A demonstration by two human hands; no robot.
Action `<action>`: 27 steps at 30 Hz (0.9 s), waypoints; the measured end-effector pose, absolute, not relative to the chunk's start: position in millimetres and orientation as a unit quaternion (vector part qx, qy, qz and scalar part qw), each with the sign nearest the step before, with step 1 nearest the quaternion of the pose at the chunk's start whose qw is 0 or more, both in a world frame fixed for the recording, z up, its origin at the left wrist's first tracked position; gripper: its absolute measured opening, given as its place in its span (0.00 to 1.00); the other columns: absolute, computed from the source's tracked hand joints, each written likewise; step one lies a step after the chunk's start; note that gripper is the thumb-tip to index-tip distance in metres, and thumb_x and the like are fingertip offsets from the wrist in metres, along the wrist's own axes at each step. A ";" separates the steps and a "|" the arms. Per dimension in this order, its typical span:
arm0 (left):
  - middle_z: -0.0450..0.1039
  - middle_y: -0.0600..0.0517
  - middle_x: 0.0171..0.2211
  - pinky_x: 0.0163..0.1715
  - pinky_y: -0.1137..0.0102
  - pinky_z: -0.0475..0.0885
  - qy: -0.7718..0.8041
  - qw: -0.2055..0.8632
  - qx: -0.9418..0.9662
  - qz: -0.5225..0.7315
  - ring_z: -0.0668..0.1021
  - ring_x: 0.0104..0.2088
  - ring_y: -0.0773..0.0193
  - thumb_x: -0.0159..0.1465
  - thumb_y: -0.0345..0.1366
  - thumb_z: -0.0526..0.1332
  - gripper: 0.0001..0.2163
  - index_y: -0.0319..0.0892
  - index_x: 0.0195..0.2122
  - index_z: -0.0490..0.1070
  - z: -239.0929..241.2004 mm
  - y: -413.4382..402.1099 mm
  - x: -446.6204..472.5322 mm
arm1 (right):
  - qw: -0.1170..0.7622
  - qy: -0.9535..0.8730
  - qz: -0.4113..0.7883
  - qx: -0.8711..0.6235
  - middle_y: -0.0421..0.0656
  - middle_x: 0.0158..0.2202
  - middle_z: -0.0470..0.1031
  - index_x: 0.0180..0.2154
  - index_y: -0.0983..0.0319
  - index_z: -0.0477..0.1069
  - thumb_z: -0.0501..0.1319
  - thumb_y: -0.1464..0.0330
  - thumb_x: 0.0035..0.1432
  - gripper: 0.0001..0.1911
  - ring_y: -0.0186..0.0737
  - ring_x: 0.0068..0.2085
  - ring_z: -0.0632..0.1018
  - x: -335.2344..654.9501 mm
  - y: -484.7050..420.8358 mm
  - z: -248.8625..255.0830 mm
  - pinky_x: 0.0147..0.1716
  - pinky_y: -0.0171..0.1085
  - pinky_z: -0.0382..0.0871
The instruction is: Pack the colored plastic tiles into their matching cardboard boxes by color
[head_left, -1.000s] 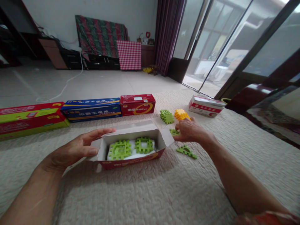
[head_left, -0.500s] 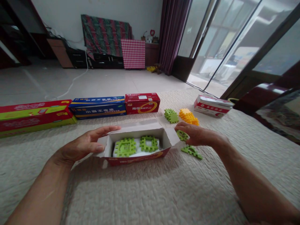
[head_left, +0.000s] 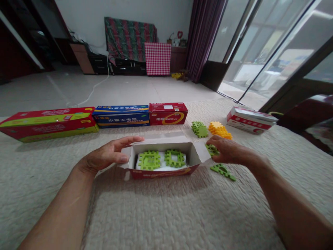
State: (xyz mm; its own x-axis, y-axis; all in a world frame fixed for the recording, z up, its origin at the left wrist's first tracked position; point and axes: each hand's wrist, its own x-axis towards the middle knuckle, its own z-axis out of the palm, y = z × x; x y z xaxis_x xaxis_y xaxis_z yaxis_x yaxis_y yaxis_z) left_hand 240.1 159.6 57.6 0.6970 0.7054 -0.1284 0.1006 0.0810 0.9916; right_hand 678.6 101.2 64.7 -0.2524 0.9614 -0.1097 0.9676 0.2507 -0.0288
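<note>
An opened red cardboard box (head_left: 162, 174) lies in front of me, flaps spread. Inside, two green interlocking toy pieces, a solid-centred one (head_left: 149, 160) and a square frame (head_left: 174, 158), rest on white padding. My left hand (head_left: 108, 154) grips the box's left end, thumb on the side flap and fingers along the back flap. Just beyond the right flap, my right hand (head_left: 229, 150) has its fingers closed on a green toy piece (head_left: 212, 149), partly hidden by them. A green triangular piece (head_left: 223, 172) lies flat below that hand.
Behind stand a red-and-yellow box (head_left: 52, 123), a blue box (head_left: 121, 116) and a closed red box (head_left: 168, 114). Green pieces (head_left: 199, 129) and orange pieces (head_left: 220, 130) lie stacked near a white-and-red box (head_left: 251, 119). Everything sits on a quilted cover (head_left: 169, 211).
The view has turned slightly left, so everything appears farther right. Both hands keep nearly the same places at the box and the green piece.
</note>
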 end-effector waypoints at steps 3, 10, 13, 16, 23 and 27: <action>0.65 0.47 0.65 0.54 0.58 0.73 0.312 0.669 0.633 0.233 0.72 0.60 0.42 0.51 0.43 0.72 0.34 0.50 0.60 0.70 58.0 159.3 240.6 | 0.039 0.766 -0.018 0.641 0.53 0.43 0.79 0.47 0.63 0.77 0.64 0.66 0.47 0.22 0.52 0.42 0.79 691.4 103.5 73.5 0.43 0.47 0.73; 0.69 0.46 0.62 0.55 0.59 0.71 0.297 0.682 0.625 0.234 0.72 0.60 0.44 0.49 0.39 0.73 0.35 0.47 0.60 0.70 60.9 157.3 241.7 | -0.159 0.812 0.030 0.561 0.49 0.44 0.78 0.54 0.56 0.71 0.64 0.54 0.55 0.26 0.49 0.40 0.78 646.5 82.3 134.1 0.40 0.47 0.73; 0.69 0.45 0.62 0.55 0.60 0.71 0.288 0.696 0.613 0.237 0.72 0.59 0.46 0.50 0.37 0.72 0.35 0.46 0.61 0.68 59.9 157.0 241.4 | -0.154 0.862 -0.014 0.482 0.48 0.47 0.77 0.54 0.56 0.71 0.64 0.54 0.56 0.26 0.49 0.44 0.78 580.0 76.2 148.9 0.44 0.46 0.71; 0.69 0.44 0.62 0.54 0.60 0.71 0.276 0.709 0.605 0.235 0.74 0.58 0.47 0.51 0.36 0.72 0.36 0.45 0.62 0.66 57.2 158.3 241.2 | -0.132 0.895 -0.045 0.424 0.48 0.47 0.76 0.53 0.59 0.71 0.65 0.56 0.56 0.25 0.46 0.44 0.77 525.2 78.9 151.6 0.43 0.43 0.70; 0.71 0.44 0.59 0.53 0.60 0.71 0.249 0.708 0.615 0.241 0.75 0.56 0.49 0.50 0.35 0.72 0.35 0.44 0.61 0.66 50.8 164.2 240.4 | -0.073 0.893 -0.062 0.440 0.49 0.38 0.74 0.42 0.65 0.74 0.63 0.59 0.57 0.17 0.42 0.37 0.75 482.9 85.8 144.0 0.36 0.40 0.66; 0.70 0.45 0.60 0.55 0.59 0.69 0.251 0.700 0.625 0.240 0.74 0.57 0.49 0.51 0.36 0.72 0.35 0.45 0.61 0.67 51.0 164.2 240.1 | -0.075 0.880 -0.066 0.465 0.49 0.40 0.73 0.42 0.65 0.73 0.62 0.56 0.59 0.18 0.42 0.37 0.75 480.2 83.5 138.1 0.35 0.40 0.66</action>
